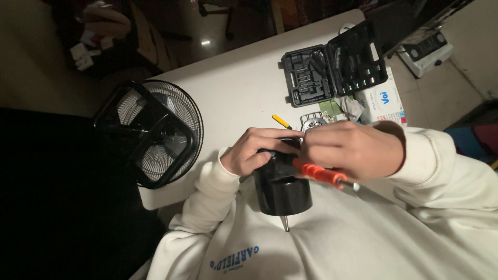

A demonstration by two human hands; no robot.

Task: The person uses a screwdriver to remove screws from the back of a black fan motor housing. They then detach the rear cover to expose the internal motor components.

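Observation:
My left hand [255, 151] grips a black cylindrical motor housing [282, 192] held close to my chest, with a thin metal shaft [286, 224] poking out of its near end. My right hand [353, 149] holds a screwdriver with a red-orange handle [317, 173], its handle lying across the housing and pointing right. The fingers of both hands meet at the housing's far end, which they hide. Both arms wear cream sleeves.
On the white table [233, 93] lies a black fan grille with its frame [153, 135] at the left. An open black tool case [332, 65] sits at the back right, with a white box [384, 101], a small round metal part [313, 122] and a yellow-handled tool [281, 121] nearer.

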